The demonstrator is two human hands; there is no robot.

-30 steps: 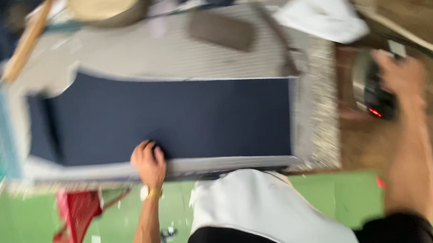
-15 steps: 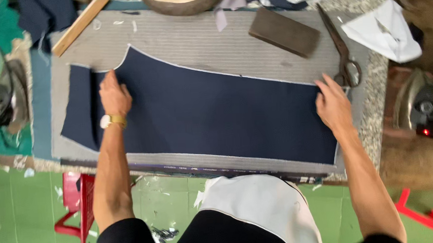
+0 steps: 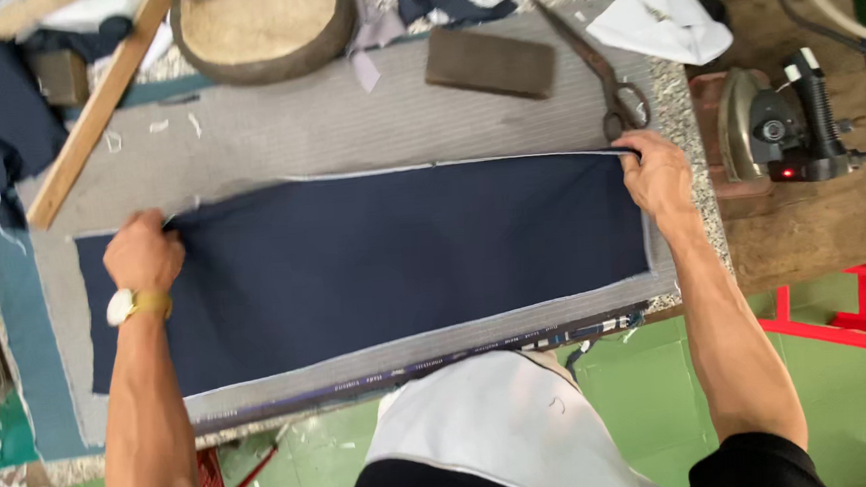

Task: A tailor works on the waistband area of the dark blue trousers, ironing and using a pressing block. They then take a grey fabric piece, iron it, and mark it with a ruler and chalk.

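Both arms stretched forward over table (image 3: pixel 346 128). Left hand (image 3: pixel 143 256) fisted, grip pinching far left edge of long navy-blue cloth panel (image 3: pixel 384 267). Right hand (image 3: pixel 657 172) curled, grip pinching far right corner of same panel. Panel flat on grey striped pad, spanning between grips. Metal scissors (image 3: pixel 603 73) just beyond right hand.

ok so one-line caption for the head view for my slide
Both hands, left hand and right hand, grip the far edge of a navy fabric panel on a grey pressing table.
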